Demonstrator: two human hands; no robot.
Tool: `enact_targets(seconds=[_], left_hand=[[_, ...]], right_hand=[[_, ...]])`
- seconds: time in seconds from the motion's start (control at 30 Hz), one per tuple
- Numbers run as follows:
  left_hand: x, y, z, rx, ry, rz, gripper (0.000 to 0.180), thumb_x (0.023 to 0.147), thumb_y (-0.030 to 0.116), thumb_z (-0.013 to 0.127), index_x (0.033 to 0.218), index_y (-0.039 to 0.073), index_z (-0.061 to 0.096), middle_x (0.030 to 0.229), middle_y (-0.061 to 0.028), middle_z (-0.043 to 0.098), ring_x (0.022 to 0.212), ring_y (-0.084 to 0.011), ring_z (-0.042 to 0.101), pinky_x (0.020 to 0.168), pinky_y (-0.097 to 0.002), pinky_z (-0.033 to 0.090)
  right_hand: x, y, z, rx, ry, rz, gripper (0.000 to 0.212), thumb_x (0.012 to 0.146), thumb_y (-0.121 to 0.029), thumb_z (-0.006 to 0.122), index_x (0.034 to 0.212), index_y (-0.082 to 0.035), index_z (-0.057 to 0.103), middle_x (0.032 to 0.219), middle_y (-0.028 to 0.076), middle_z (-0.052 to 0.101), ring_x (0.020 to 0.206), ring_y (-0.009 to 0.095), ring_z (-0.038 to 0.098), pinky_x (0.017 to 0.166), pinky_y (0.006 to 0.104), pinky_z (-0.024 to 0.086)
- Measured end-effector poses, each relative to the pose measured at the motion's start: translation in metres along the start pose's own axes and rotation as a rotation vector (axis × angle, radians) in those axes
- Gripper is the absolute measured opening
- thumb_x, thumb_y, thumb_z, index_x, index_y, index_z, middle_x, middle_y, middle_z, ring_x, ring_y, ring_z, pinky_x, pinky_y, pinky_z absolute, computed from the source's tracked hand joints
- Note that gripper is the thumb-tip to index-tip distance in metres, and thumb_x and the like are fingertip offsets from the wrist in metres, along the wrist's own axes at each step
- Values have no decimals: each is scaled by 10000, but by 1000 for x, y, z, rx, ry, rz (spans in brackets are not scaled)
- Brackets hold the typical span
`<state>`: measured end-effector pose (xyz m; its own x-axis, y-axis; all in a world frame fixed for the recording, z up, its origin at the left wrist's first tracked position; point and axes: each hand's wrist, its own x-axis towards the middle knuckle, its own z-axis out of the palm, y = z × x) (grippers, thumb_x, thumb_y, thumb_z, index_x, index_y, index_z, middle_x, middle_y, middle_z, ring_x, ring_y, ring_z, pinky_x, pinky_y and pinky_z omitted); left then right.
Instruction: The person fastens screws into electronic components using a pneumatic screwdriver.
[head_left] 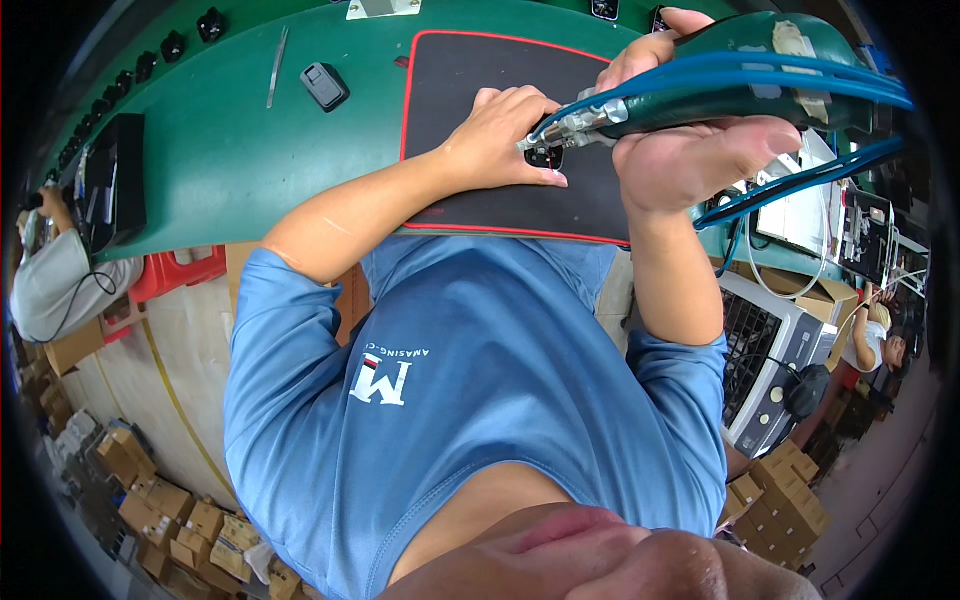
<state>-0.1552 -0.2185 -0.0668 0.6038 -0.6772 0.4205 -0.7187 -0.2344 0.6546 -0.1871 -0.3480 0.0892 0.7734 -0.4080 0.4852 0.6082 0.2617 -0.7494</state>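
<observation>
Resting on the black mat (470, 85), my left hand (495, 138) has its fingers closed around a small black plastic part (545, 157). My right hand (675, 165) wraps around the body of a dark green power screwdriver (730, 75), which lies almost level across the palm. The tool's metal nose (580, 125) points left and meets the black part beside my left fingers; its exact contact is partly hidden. Blue hoses (780, 70) run along the screwdriver and off to the right.
On the green table (210, 160) lie a black plastic housing (325, 87) and thin metal tweezers (277, 65). Several black parts (172, 46) line the far left edge. A black box (122, 185) stands left, near another person. A grey machine (775, 360) sits at right below the tabletop.
</observation>
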Motion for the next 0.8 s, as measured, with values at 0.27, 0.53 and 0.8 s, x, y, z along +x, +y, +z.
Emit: enact_targets(seconds=[0.27,0.53,0.8], left_hand=[[0,0,-1,-7,3,-6,806,664,560,900,1259,102,607,1123,-53,615,1094,-247,590,919,-400,345],[0,0,-1,3,-11,-26,797,661,553,904,1253,110,607,1131,-54,617,1109,-251,595,926,-404,345],[-1,-1,-2,-34,-10,-30,793,660,553,904,1245,105,611,1124,-55,617,1093,-248,599,920,-402,346]], right_hand=[[4,-10,16,29,160,-19,1027,880,-899,341,1115,76,564,659,115,580,496,189,584,444,287,511],[21,-44,27,-68,-61,-132,974,934,-865,244,1085,35,581,663,79,595,500,146,604,439,249,521],[10,-24,17,12,14,61,1024,898,-899,261,1101,56,572,624,91,569,468,175,563,445,279,508]])
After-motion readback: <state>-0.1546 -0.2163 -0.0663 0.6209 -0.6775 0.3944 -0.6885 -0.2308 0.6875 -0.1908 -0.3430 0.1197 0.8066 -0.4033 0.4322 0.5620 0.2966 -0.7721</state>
